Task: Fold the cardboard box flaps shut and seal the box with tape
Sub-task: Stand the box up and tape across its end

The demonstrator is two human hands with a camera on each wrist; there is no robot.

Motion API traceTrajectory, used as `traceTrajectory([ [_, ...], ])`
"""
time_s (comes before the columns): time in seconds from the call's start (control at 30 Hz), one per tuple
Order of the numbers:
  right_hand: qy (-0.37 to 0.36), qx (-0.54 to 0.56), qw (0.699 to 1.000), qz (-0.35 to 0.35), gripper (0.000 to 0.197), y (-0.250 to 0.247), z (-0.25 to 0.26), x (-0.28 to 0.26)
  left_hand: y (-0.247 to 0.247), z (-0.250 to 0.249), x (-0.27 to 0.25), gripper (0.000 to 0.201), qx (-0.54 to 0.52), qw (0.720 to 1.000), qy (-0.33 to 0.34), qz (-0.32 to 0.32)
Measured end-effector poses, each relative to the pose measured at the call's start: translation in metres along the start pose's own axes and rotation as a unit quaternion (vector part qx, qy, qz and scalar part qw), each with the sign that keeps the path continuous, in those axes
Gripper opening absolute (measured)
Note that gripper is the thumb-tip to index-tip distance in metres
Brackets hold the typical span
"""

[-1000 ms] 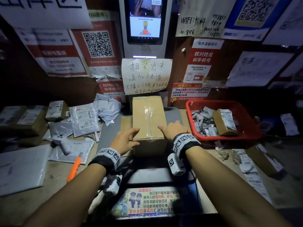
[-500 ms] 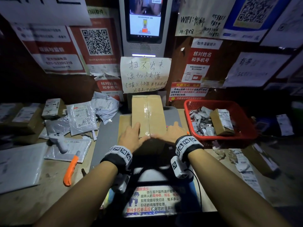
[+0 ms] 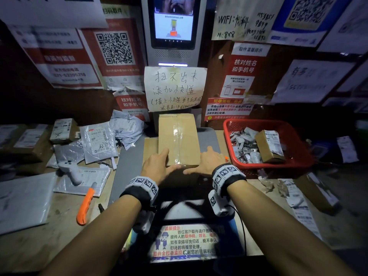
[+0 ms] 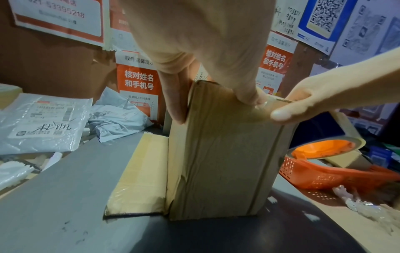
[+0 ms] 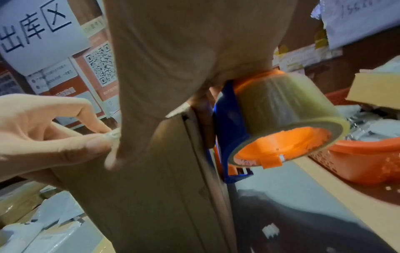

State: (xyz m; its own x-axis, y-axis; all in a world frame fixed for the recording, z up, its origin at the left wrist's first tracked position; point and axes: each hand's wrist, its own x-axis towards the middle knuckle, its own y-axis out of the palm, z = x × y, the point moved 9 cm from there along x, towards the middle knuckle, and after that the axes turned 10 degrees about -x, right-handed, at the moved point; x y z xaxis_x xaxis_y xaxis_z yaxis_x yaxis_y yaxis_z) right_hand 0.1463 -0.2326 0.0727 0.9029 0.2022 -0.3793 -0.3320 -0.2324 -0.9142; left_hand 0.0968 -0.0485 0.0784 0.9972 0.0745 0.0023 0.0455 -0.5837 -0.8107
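Observation:
The cardboard box (image 3: 179,136) (image 4: 220,162) (image 5: 151,188) stands on end on the grey pad, flaps closed. A strip of clear tape (image 3: 177,136) runs along its top seam. My left hand (image 3: 159,166) (image 4: 205,42) (image 5: 43,133) holds the near-left corner. Its thumb and a finger meet on the crinkled tape end at the near top edge. My right hand (image 3: 207,162) (image 4: 320,99) (image 5: 184,51) is at the near-right corner with its thumb pressed on the front face. Its hidden fingers hold the blue tape dispenser (image 5: 281,119) (image 4: 329,147) with its clear roll beside the box.
A flat cardboard sheet (image 3: 150,148) lies under the box on the grey pad (image 3: 129,176). A red basket (image 3: 278,124) with small parcels sits to the right. To the left lie grey mail bags (image 3: 97,140), a white handheld device (image 3: 69,168) and an orange-handled knife (image 3: 85,204). A poster-covered wall stands close behind.
Both hands have slid from the box's top toward me to its near edge, thumbs now over the front face. The box has not moved.

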Motion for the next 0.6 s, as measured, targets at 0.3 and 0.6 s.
traceTrajectory([
  [0.3,0.009,0.008,1.0,-0.016,0.113,-0.009,0.0,0.0,0.002,0.003,-0.004,0.048,0.008,0.999,0.036,0.008],
  [0.6,0.011,0.007,1.0,-0.015,0.12,-0.005,0.001,-0.004,0.007,0.012,-0.006,0.053,0.02,1.0,0.003,-0.013],
])
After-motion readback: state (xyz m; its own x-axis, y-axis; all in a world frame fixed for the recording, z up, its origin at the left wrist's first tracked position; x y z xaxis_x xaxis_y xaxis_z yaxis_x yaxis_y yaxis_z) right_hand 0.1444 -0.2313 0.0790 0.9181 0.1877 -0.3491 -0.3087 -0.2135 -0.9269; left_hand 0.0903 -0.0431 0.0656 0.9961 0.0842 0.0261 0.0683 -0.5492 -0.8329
